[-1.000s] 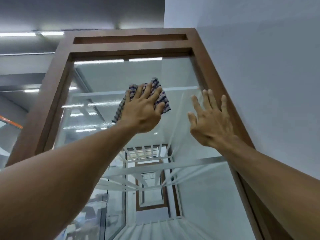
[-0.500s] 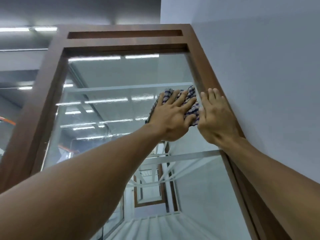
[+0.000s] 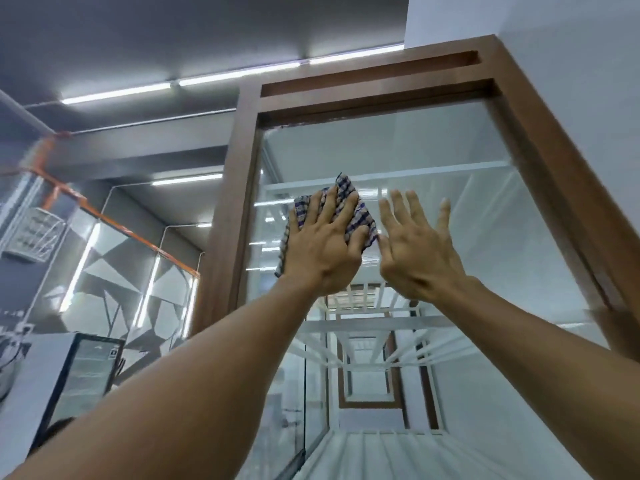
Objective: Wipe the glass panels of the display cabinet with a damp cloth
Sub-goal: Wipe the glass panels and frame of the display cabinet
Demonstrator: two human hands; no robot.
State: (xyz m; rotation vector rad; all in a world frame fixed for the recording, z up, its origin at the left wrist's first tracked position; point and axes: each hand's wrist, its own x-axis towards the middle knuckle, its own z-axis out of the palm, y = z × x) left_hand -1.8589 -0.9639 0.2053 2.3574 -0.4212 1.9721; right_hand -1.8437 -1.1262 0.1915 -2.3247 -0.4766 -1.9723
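Two hands are raised against the upper glass panel [image 3: 485, 209] of the cabinet [image 3: 225, 244]. The left hand [image 3: 323, 247] lies flat with straight fingers on a checked cloth [image 3: 363, 220], pressing it to the glass near the panel's middle, below the top rail of the brown wooden frame [image 3: 374, 95]. The right hand [image 3: 415, 251] is just beside the cloth, fingers spread and straight, gripping nothing. White shelves [image 3: 381, 322] show through the glass below the wrists.
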